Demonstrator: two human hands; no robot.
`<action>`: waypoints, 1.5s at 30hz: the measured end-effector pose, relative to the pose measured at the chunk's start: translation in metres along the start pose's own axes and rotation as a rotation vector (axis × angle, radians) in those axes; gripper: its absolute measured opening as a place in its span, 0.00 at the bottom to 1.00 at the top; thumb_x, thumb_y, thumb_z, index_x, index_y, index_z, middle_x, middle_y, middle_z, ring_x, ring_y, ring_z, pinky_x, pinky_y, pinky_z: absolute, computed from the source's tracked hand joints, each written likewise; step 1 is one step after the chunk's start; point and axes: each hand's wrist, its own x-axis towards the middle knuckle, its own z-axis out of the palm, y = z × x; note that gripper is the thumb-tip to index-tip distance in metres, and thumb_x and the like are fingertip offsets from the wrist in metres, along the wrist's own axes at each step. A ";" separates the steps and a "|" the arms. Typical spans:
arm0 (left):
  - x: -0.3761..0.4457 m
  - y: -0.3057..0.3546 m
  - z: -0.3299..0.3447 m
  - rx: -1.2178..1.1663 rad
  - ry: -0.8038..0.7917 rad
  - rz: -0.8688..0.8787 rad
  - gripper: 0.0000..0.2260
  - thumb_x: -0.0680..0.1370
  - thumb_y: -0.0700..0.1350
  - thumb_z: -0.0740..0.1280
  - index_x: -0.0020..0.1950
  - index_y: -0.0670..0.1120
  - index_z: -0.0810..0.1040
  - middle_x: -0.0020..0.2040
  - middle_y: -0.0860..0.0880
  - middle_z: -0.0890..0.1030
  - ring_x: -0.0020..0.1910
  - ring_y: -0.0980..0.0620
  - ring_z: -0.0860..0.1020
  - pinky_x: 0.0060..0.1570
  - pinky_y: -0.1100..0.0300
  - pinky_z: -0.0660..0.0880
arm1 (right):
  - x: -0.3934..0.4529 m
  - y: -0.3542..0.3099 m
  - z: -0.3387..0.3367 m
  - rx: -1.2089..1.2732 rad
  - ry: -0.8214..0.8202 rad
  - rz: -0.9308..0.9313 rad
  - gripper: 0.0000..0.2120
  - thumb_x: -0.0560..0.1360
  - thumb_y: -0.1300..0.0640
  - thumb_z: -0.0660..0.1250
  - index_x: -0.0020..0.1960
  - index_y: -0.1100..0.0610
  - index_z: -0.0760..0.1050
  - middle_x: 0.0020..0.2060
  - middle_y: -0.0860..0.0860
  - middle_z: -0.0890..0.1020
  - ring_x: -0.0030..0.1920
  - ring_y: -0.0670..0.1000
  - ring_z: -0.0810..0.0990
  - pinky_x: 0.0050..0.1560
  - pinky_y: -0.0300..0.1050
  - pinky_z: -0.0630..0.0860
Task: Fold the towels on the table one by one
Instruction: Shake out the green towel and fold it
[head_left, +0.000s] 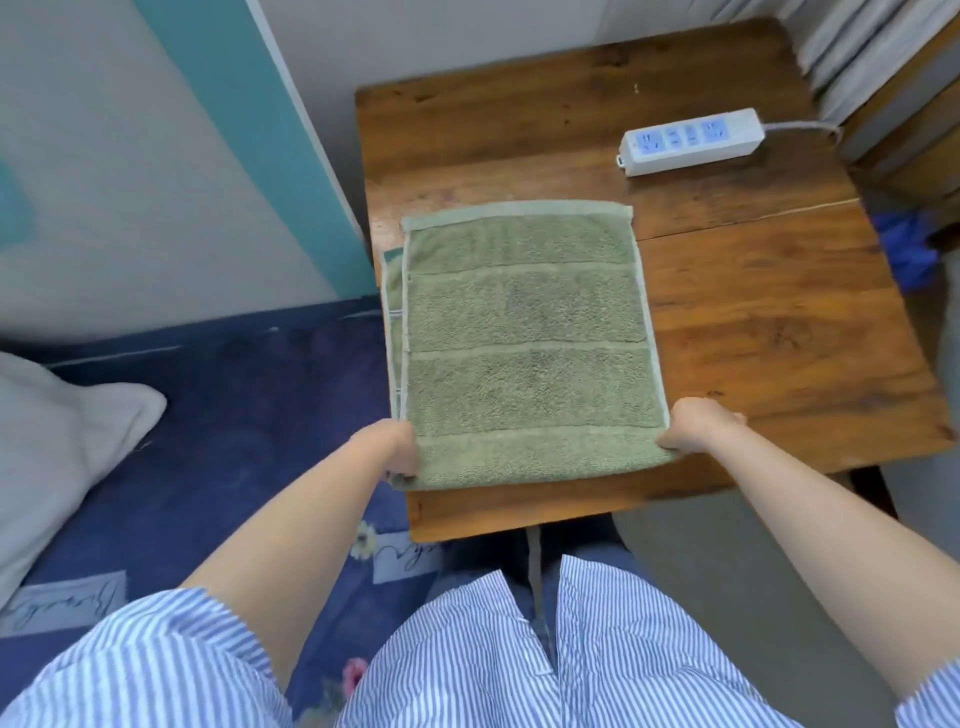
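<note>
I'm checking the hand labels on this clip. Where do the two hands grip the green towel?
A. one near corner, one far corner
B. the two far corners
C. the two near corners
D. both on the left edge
C: the left hand and right hand each pinch a near corner of the towel, by the table's front edge.

We are seeing an evenly, softly lit room, bright enough to read every surface. Daylight seems to be coming from the upper right, giving the wooden table (753, 322) a mild sheen there. Shadows are staying faint. The wide lens is bending straight lines near the edges, most visibly the teal stripe (249, 135) on the wall. The towel (524, 343) is looking reasonably sharp, while the corners are going soft and slightly smeared.
</note>
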 end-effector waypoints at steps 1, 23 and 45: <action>0.000 0.002 0.005 0.044 -0.044 0.024 0.13 0.71 0.37 0.60 0.25 0.45 0.70 0.27 0.50 0.72 0.27 0.53 0.70 0.35 0.61 0.69 | -0.001 0.000 0.005 -0.040 -0.053 0.009 0.05 0.73 0.56 0.60 0.44 0.59 0.70 0.47 0.53 0.73 0.51 0.55 0.72 0.58 0.50 0.64; 0.064 0.026 -0.156 -0.350 0.619 0.070 0.15 0.79 0.43 0.55 0.64 0.43 0.69 0.62 0.42 0.73 0.59 0.42 0.72 0.52 0.50 0.72 | 0.106 -0.062 -0.138 0.147 0.630 -0.321 0.17 0.74 0.65 0.58 0.62 0.63 0.70 0.63 0.60 0.71 0.64 0.60 0.66 0.60 0.54 0.67; 0.073 0.004 -0.179 -0.744 0.759 0.277 0.06 0.79 0.44 0.59 0.44 0.44 0.71 0.36 0.50 0.73 0.33 0.52 0.70 0.33 0.60 0.67 | 0.122 -0.044 -0.173 0.605 0.231 -0.594 0.12 0.67 0.66 0.71 0.33 0.54 0.71 0.28 0.45 0.72 0.29 0.44 0.72 0.28 0.34 0.65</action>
